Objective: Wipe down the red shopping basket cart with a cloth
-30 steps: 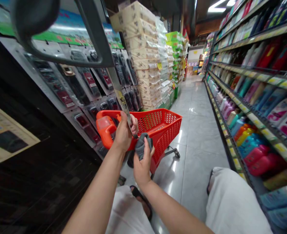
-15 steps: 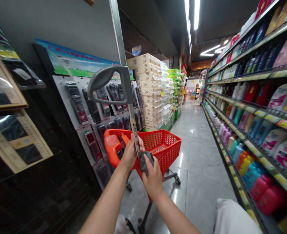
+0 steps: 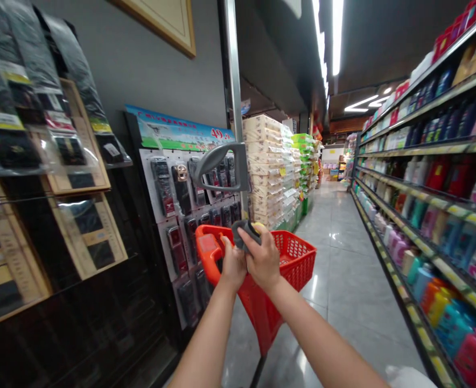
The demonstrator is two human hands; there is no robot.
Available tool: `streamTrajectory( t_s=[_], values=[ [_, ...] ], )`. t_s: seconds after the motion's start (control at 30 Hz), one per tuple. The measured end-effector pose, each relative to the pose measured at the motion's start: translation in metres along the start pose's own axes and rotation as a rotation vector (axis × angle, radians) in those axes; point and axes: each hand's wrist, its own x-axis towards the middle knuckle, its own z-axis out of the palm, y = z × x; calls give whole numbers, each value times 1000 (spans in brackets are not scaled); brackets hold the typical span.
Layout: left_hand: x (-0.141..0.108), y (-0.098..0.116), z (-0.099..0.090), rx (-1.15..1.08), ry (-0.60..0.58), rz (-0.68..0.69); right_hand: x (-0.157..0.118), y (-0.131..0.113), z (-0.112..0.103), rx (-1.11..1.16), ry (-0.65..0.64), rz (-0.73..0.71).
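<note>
A long metal pole [image 3: 233,81] with a grey loop handle [image 3: 242,167] rises in front of me, its lower part hidden behind my hands. My left hand [image 3: 233,264] is wrapped round the pole's lower end. Just above it, my right hand [image 3: 263,250] presses a dark grey cloth [image 3: 244,235] against the pole. Something yellow shows at the top of the right hand's fingers, too small to name. Behind both hands stands a red shopping cart [image 3: 298,264] with a basket.
On the left hang packaged belts [image 3: 163,186] and boxed goods [image 3: 92,231]. Stacked tissue packs [image 3: 262,167] stand beyond the cart. Shelves of bottles [image 3: 424,205] line the right side, along a grey tiled floor [image 3: 343,280].
My right hand and the cloth have moved up the pole, from its lower end to above my left hand. The view has turned left, showing more of the hanging goods.
</note>
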Motion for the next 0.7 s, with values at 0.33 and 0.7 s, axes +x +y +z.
streamTrajectory(
  t_s=[0.33, 0.7],
  values=[
    [-3, 1, 7, 40, 32, 11, 1, 10, -13, 5, -137, -55],
    [6, 17, 4, 444, -195, 7, -139, 32, 17, 12, -142, 622]
  ],
)
